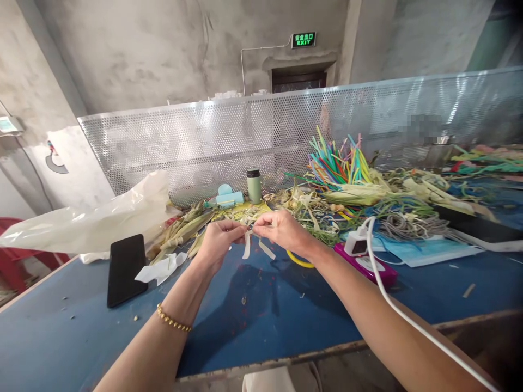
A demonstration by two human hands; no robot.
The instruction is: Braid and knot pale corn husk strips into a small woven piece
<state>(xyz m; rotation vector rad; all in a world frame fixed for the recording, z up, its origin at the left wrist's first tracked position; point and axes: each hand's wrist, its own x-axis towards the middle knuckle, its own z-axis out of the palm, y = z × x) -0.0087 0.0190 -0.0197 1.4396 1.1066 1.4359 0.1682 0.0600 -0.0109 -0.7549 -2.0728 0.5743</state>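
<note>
I pinched pale strips (246, 246) between my hands, on the near side of the green bottle (254, 188).
In the head view my left hand (216, 239) and right hand (284, 230) both gripped them with thumb and fingers, the ends dangling below my fingertips; one piece or two, I couldn't tell. Above and to the right of the bottle, a lit sign (303, 40) read "安全出口" and "EXIT".

Beyond the smooth blue desk (253, 326) stand a shiny, perforated silver metal screen (196, 141) and a rough grey wall (134, 54); at the desk's left side, glossy translucent plastic sheeting (102, 211) beside fibrous straw-coloured husks (183, 230).
</note>
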